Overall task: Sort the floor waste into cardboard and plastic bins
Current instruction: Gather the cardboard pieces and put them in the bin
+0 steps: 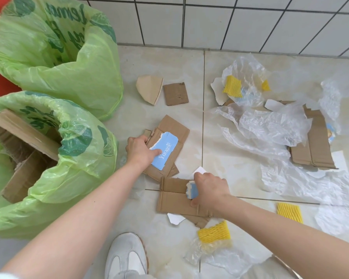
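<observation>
My left hand grips a stack of brown cardboard pieces topped by a torn blue card, thumb pressed on the blue card. My right hand is closed on a small blue-and-white torn piece together with a flat brown cardboard sheet on the floor. At the near left stands a bin lined with a green bag that holds cardboard. A second green-lined bin stands behind it, its inside hidden.
Two small cardboard scraps lie by the tiled wall. Crumpled clear plastic sheets cover the right floor, over another cardboard piece. Yellow foam nets and white paper scraps lie near my white shoe.
</observation>
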`<state>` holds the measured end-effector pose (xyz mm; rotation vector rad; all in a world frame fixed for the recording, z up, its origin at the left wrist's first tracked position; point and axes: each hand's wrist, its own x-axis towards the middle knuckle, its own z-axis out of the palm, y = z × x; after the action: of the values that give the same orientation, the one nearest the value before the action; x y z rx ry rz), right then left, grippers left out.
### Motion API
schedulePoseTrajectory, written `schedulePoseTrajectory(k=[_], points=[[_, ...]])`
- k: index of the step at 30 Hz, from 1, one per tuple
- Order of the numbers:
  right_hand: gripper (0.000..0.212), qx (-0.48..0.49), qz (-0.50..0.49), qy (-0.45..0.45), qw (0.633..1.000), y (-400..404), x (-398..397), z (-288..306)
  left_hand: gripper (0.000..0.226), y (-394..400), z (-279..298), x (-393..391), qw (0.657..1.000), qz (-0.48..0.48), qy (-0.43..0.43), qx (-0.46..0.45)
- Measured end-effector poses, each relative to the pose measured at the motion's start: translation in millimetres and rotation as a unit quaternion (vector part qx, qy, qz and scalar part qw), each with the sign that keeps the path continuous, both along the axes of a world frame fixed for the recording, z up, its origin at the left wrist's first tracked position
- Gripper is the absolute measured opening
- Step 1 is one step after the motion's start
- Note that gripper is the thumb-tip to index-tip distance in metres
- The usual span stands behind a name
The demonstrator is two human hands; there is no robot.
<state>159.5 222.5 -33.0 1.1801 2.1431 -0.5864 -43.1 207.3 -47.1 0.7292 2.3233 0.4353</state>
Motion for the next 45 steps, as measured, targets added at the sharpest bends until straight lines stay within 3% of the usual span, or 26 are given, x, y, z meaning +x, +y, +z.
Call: schedulePoseTrajectory(k=[5,10,13,18,22,27,32,41,45], points=[[0.053,-0.002,-0.006,0.000,1.000,11,-2,2,0.033,-3,6,5,0.998,-0.007,0.006,0.060],[0.062,-0.039,-0.054,-0.002,0.998,9,-3,5,0.030,-8,11,7,0.996,-0.001,0.009,0.085],[0.053,-0.044,-0.059,0.014,0.997,8,-2,11,0.029,-12,17,4,0.995,0.001,0.004,0.098],[0.045,-0.141,-0.085,0.099,0.981,18,9,22,0.029,-17,32,0,0.989,0.013,0.009,0.150],[0.019,-0.223,-0.188,0.191,0.937,30,19,50,0.028,-19,56,-1,0.979,0.036,0.005,0.200],[0.012,-0.193,-0.273,0.262,0.905,44,20,95,0.028,-25,99,0,0.958,0.077,0.012,0.277],[0.011,-0.161,-0.275,0.323,0.891,47,10,123,0.027,-40,135,0,0.933,0.103,0.014,0.346],[0.014,-0.118,-0.338,0.234,0.904,47,6,63,0.027,-61,120,-6,0.947,0.110,0.029,0.301],[0.014,-0.135,-0.387,0.230,0.883,53,-1,41,0.028,-64,117,-5,0.950,0.101,0.029,0.293]])
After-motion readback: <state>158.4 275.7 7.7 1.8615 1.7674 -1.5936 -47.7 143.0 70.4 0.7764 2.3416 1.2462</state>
